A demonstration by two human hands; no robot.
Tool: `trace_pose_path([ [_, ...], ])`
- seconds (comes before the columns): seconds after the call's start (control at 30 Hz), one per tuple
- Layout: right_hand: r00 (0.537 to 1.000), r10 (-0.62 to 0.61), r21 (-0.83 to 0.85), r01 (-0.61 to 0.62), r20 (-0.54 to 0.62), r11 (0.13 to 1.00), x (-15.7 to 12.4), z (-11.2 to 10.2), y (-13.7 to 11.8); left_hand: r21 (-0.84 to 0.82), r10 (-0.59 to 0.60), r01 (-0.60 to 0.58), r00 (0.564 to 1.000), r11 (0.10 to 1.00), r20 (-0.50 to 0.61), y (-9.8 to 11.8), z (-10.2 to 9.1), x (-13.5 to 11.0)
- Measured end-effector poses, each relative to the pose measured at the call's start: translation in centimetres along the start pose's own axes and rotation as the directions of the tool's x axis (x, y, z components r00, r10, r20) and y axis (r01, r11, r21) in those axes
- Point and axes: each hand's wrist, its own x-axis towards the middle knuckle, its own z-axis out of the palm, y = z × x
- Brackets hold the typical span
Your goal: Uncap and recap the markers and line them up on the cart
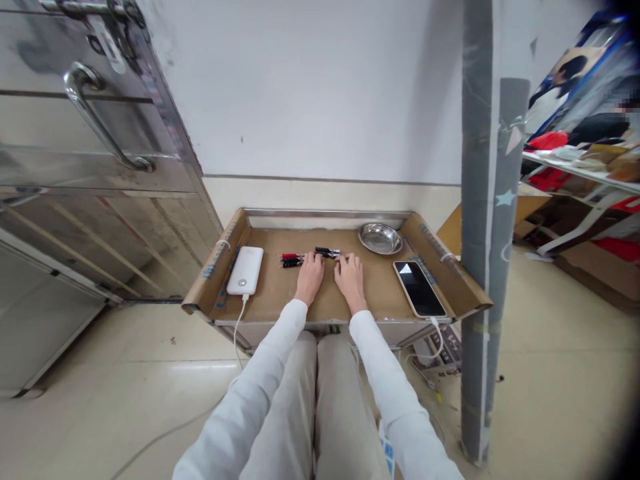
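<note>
We are resting our left hand (309, 277) and right hand (349, 279) flat and open, gripping nothing, beside the black clips (327, 253). We are judging a pinch at the body steadiest, with the red clips (291, 260) lying left.

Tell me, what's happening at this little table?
A seated person in white sleeves rests both hands flat on a cardboard-lined table. The left hand lies beside a small bunch of red and black clips; the right hand sits just below another dark clip. Neither hand grips anything. A white power bank, a metal bowl and a phone lie around them.
</note>
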Motion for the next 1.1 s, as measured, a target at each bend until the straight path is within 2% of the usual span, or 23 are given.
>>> trace_pose_path([
  [0.13,1.0,0.016,0.036,-0.016,-0.009,0.999,0.0,0.2,0.1,0.009,-0.05,0.05,0.998,0.999,0.026,0.5,0.3,0.6],
  [0.3,0.999,0.006,0.023,-0.005,-0.038,1.0,0.0,0.5,0.4,-0.038,-0.028,0.031,0.998,0.999,0.059,0.4,0.2,0.6],
  [0.47,0.999,-0.025,0.031,0.024,0.024,0.999,0.0,0.3,0.5,-0.066,0.015,-0.009,0.996,0.998,0.087,0.1,0.4,0.6],
  [0.67,0.998,-0.023,0.049,0.02,0.059,0.999,0.0,0.3,0.6,-0.105,-0.016,0.026,0.995,0.994,0.1,-0.1,0.7,0.7],
  [0.97,0.995,-0.064,0.082,0.057,0.076,0.995,0.1,1.0,1.0,-0.308,0.074,-0.019,0.983,0.951,0.167,-0.1,0.3,0.7],
  [1.1,0.997,-0.054,0.127,0.047,0.059,0.991,0.1,0.9,1.0,-0.252,0.07,-0.04,0.991,0.967,0.111,0.0,0.4,0.8],
])
